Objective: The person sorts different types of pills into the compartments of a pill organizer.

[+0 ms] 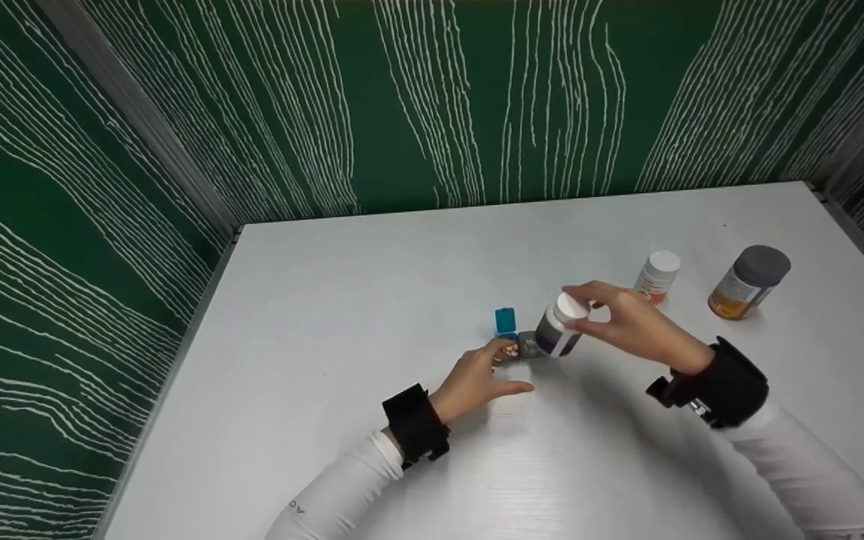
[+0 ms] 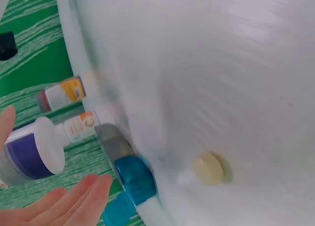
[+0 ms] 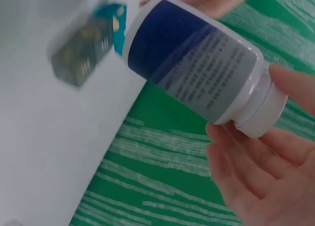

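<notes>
My right hand (image 1: 631, 322) grips a white bottle (image 1: 558, 326) by its white cap, thumb on one side and fingers on the other. The bottle's dark purple-blue label with printed text shows in the right wrist view, where the bottle (image 3: 192, 63) is tilted. Just left of it, a small pill box (image 1: 528, 345) lies on the table, its blue lid (image 1: 505, 320) raised and pale pills (image 1: 511, 350) inside. My left hand (image 1: 477, 382) has its fingertips right at the box, fingers straight and thumb spread away. In the left wrist view a round pale yellow tablet (image 2: 208, 169) sits on the table.
A smaller white bottle (image 1: 661, 271) with an orange-marked label stands behind my right hand. Further right is an amber jar (image 1: 733, 301) with a dark grey lid. The white table (image 1: 372, 285) meets green, white-streaked walls (image 1: 432, 105) at the back and left.
</notes>
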Demonstrator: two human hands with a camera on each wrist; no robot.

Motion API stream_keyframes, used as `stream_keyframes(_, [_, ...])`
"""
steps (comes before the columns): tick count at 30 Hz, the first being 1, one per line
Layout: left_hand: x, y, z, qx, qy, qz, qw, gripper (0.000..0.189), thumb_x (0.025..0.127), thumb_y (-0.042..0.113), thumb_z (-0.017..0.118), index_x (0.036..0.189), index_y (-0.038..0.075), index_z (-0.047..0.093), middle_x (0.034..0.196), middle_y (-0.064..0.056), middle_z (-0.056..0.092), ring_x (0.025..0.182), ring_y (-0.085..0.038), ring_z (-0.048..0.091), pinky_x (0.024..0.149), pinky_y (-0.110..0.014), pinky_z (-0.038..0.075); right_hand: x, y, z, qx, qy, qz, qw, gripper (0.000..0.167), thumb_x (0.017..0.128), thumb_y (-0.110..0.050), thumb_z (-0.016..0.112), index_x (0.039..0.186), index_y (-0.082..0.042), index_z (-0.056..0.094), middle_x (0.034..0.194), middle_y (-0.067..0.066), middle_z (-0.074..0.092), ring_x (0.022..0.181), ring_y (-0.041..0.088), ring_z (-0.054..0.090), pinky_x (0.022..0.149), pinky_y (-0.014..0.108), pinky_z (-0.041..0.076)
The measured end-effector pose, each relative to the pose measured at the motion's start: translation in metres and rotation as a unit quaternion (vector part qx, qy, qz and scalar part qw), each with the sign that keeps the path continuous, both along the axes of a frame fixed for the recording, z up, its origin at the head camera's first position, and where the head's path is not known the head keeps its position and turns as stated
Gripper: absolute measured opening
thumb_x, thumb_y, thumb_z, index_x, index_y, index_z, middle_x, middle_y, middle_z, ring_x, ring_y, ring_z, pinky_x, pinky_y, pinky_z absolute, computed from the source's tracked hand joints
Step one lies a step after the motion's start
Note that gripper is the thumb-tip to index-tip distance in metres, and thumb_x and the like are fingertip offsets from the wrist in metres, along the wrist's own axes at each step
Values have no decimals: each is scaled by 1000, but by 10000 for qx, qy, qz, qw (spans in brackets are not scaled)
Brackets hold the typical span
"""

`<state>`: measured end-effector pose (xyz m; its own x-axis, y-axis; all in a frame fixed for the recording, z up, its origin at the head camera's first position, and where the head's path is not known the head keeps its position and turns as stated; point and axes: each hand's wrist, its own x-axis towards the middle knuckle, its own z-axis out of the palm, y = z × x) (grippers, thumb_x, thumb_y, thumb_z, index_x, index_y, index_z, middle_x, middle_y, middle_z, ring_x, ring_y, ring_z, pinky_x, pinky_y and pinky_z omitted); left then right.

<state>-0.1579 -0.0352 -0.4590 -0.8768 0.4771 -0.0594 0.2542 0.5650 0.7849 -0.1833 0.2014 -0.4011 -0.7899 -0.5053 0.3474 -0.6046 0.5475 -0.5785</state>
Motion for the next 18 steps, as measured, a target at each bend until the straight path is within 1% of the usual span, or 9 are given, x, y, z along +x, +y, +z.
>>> stream_keyframes(2, [0, -6, 2, -16, -62, 22, 10000, 67, 74, 35, 69, 127, 4, 43, 118, -14, 54, 103, -25, 53, 82, -25, 44, -12, 8, 4, -74, 137, -276, 9995, 42, 77, -4, 66, 115, 8, 53, 99, 13, 61, 86, 18, 54, 72, 33, 45])
stream_keyframes(4, [1, -11, 3, -3, -115, 28, 9999, 65, 75, 34, 69, 127, 4, 43, 116, -15, 55, 103, -26, 54, 83, -26, 44, -26, 14, 5, -140, 109, -571, 9982, 42, 79, -4, 64, 117, 9, 51, 98, 15, 58, 86, 20, 51, 72, 34, 43])
stream_keyframes(6, [1, -15, 4, 39, -172, 32, 9998, 63, 76, 32, 68, 126, 4, 44, 115, -15, 55, 102, -26, 54, 83, -27, 44, -39, 20, 1, -223, -123, -796, 9965, 43, 81, -4, 62, 118, 11, 48, 100, 20, 56, 88, 25, 50, 75, 38, 41])
stream_keyframes(9, [1, -19, 3, 86, -179, 54, 9998, 59, 77, 29, 68, 124, 2, 45, 113, -15, 56, 101, -27, 55, 83, -28, 44, -56, 26, -9, -224, -598, -1066, 9922, 44, 84, -6, 59, 120, 13, 44, 105, 27, 51, 94, 33, 49, 78, 46, 40])
stream_keyframes(12, [0, -21, 2, 71, -179, 100, 9998, 56, 77, 27, 68, 122, 2, 47, 111, -15, 57, 99, -27, 55, 82, -26, 44, -68, 30, -19, -78, -871, -1307, 9876, 46, 84, -7, 58, 121, 16, 42, 105, 30, 49, 96, 39, 47, 79, 49, 39])
stream_keyframes(15, [0, -22, 2, 44, -178, 145, 9997, 54, 78, 26, 68, 121, 2, 48, 111, -15, 58, 99, -26, 56, 81, -25, 45, -77, 30, -26, 80, -934, -1472, 9846, 46, 85, -8, 57, 121, 17, 41, 101, 29, 49, 93, 39, 47, 78, 49, 38])
stream_keyframes(18, [0, -24, 0, 53, -195, 165, 9997, 53, 78, 24, 68, 121, 1, 49, 110, -15, 58, 98, -26, 56, 81, -24, 45, -84, 30, -31, 176, -988, -1555, 9827, 47, 85, -8, 57, 121, 17, 41, 101, 30, 49, 91, 38, 46, 78, 49, 37])
